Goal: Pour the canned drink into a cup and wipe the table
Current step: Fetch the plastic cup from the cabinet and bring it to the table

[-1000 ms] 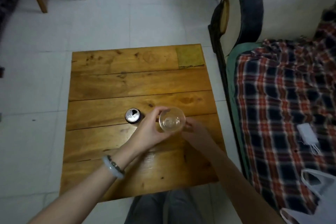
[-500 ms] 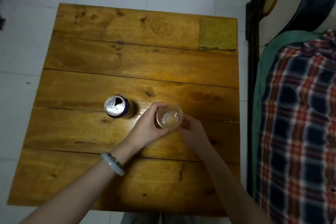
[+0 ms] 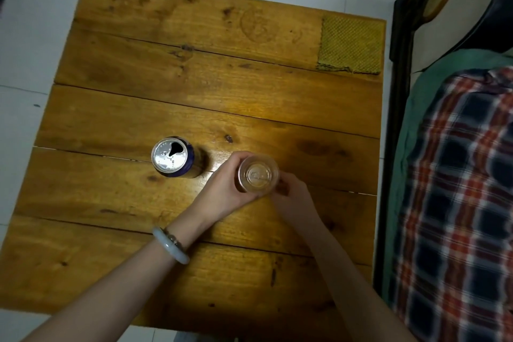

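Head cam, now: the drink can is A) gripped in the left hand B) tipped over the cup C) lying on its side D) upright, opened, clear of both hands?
D: the silver-topped dark blue can stands upright on the wooden plank table, mouth open, untouched; the left hand grips the clear plastic cup and the right hand is at its other side.
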Available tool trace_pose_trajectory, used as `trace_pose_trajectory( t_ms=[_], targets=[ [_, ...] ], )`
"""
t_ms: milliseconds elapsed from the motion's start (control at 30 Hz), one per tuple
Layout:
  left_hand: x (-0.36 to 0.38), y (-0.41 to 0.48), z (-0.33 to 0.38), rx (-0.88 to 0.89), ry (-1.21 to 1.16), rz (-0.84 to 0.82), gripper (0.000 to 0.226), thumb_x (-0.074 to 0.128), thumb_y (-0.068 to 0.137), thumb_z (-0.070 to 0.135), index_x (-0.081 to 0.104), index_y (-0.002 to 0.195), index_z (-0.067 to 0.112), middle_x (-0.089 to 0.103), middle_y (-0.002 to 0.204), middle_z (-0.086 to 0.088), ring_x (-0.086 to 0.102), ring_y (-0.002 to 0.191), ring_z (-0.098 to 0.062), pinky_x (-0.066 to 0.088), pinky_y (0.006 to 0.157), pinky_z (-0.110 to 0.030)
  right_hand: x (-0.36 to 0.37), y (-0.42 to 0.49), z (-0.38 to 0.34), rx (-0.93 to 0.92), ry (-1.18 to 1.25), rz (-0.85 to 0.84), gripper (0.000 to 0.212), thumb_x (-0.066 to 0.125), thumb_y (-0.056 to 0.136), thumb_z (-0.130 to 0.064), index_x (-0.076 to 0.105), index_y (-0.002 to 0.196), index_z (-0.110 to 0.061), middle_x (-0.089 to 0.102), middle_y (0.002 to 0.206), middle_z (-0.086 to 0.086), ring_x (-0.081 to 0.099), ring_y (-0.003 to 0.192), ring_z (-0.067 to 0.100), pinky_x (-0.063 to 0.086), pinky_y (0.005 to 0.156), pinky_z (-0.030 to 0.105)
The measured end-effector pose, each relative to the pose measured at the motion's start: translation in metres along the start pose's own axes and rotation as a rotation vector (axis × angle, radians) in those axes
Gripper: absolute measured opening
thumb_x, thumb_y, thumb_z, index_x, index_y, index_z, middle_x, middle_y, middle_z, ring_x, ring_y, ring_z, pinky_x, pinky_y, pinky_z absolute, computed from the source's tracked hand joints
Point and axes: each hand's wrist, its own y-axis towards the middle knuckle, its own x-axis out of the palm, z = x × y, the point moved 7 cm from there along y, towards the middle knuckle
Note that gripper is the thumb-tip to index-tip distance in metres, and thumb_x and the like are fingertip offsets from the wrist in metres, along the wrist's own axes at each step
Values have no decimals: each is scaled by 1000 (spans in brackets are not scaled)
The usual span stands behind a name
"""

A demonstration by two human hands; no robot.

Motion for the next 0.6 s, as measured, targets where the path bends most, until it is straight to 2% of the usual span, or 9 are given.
trace_pose_trajectory(
  t_ms=[167,233,333,400,433,500,533,600],
  targets=[
    [3,1,-6,-8,16,-22,69,86,63,21,45,118,33,58,115,17,54,108,5,42,87,-12,0,-3,-2,2,11,-18,27,59,79,1,67,97,-18,67,99,-1,60,84,-7,44,70,7],
    [5,0,-11,-11,56,-46,75,85,63,19,43,124,31,56,120,14,52,112,4,43,91,-16,-1,-4,0,5,-3,-13,33,59,78,2,65,105,-15,65,109,4,61,94,1,46,76,10],
    [2,-7,-21,-41,114,-60,88,84,62,17,35,135,25,49,133,5,47,122,-7,40,103,-31,-12,-11,-3,9,-51,-2,50,55,77,9,56,124,-8,58,120,7,57,103,8,44,86,10],
    [-4,-19,-24,-88,102,-52,91,83,65,18,31,139,27,44,138,4,43,127,-11,37,108,-35,-26,-18,-13,-35,-161,17,58,54,76,10,49,132,-5,54,127,8,53,115,16,42,98,21],
    [-8,-28,-23,-111,90,-39,90,82,67,18,30,140,27,42,138,6,42,127,-11,36,109,-34,-32,-22,-21,-80,-248,22,60,54,77,10,46,134,-5,51,131,8,50,120,17,39,101,23],
    [-20,-49,-18,-135,66,2,83,80,70,17,34,138,28,43,133,10,44,125,-9,36,107,-29,-41,-30,-41,-172,-398,26,62,53,79,9,42,137,-7,46,136,6,43,122,10,31,99,15],
    [-27,-60,-14,-133,66,20,75,79,72,17,40,134,31,46,130,11,46,123,-7,37,105,-28,-43,-35,-52,-203,-430,29,62,53,80,8,41,138,-9,44,138,5,38,122,5,28,99,12],
    [-43,-82,-7,-138,65,50,54,76,76,18,51,119,39,55,121,16,49,116,-1,40,100,-23,-43,-44,-78,-274,-445,54,60,54,83,5,41,139,-11,42,140,4,34,122,3,27,101,15]
  ],
)
